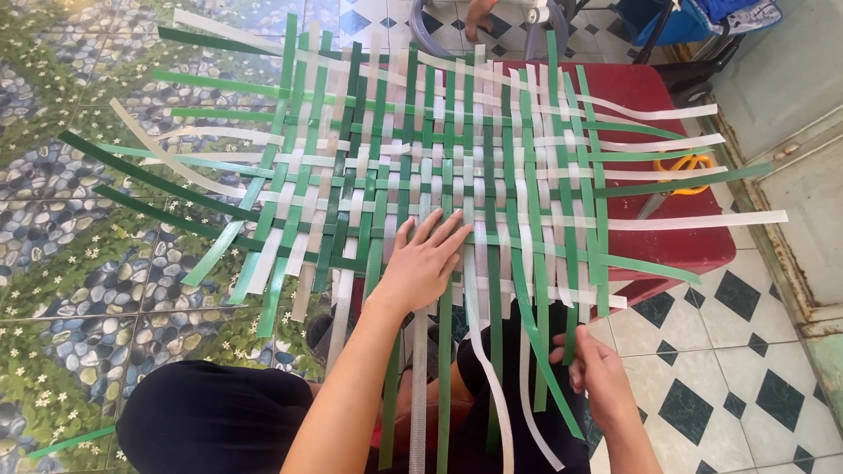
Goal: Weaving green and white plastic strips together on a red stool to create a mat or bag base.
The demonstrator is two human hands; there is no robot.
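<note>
Left hand (424, 263) lies flat, fingers spread, on the woven mat (439, 167); press firmly; right hand (597, 373) fingers pinch a green strip (537, 351); slide it snug.

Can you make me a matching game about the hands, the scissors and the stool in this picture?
Things:
1. left hand
2. right hand
3. scissors
4. stool

Places or states:
A. red, under the woven mat
B. orange handles, lying on the stool beside the mat
C. flat on the mat, fingers spread
D. at the loose green strips hanging off the mat's near edge

Pairs: 1-C, 2-D, 3-B, 4-A
</note>
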